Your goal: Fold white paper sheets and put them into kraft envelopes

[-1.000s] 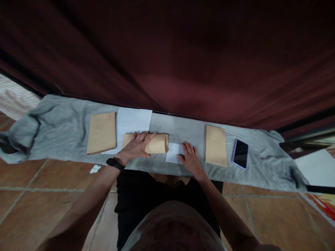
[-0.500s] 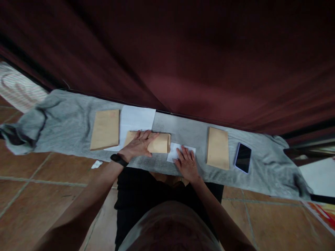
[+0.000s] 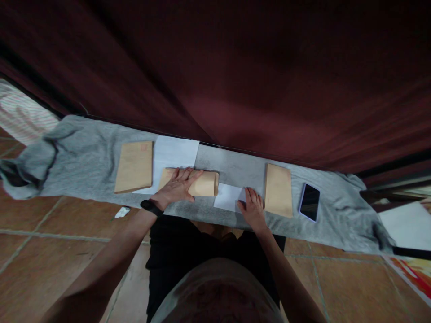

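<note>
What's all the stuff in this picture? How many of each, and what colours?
cloth: 1, grey, spread on the floor
floor: terracotta tiles, all around
curtain: 1, dark red, behind the cloth
left envelope: 1, brown, on the cloth's left part
middle envelope: 1, brown, mid-cloth
right envelope: 1, brown, on the cloth's right part
paper sheet: 1, white, beyond the middle envelope
folded paper: 1, white, between middle and right envelopes
phone: 1, dark screen, right of the right envelope
wristband: 1, black, left wrist
left hand: flat on the middle envelope
right hand: on the folded paper
</note>
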